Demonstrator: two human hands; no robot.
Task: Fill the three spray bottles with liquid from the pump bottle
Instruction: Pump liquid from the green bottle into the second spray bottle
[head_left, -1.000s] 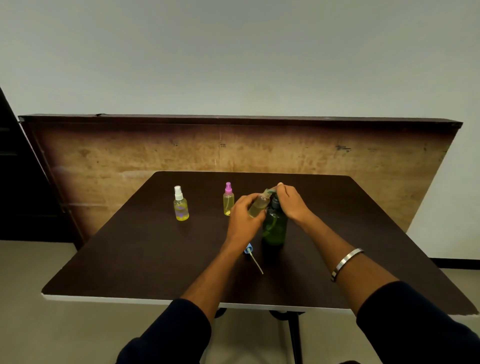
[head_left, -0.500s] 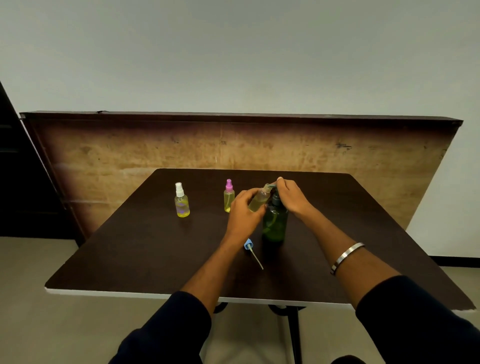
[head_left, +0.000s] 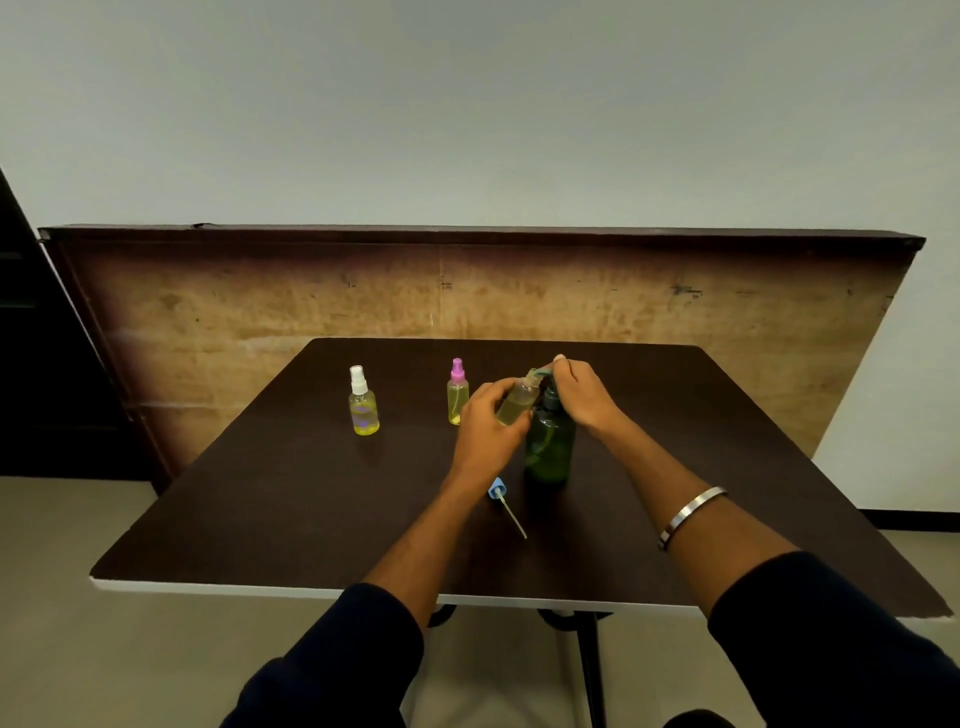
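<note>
Little is changing since a second ago: the left hand (head_left: 488, 421) is still gripping the uncapped spray bottle (head_left: 517, 402), tilted at the green pump bottle (head_left: 550, 447) standing mid-table (head_left: 260, 509), while the right hand (head_left: 582, 395) is curling over the pump head. Its blue spray cap (head_left: 497, 490) is lying just beside; two capped bottles are standing apart.

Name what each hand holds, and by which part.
Left hand grips the uncapped spray bottle round its body; right hand presses the pump bottle at its pump head.

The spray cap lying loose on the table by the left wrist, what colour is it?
Blue spray cap, with a pale dip tube; head view.
</note>
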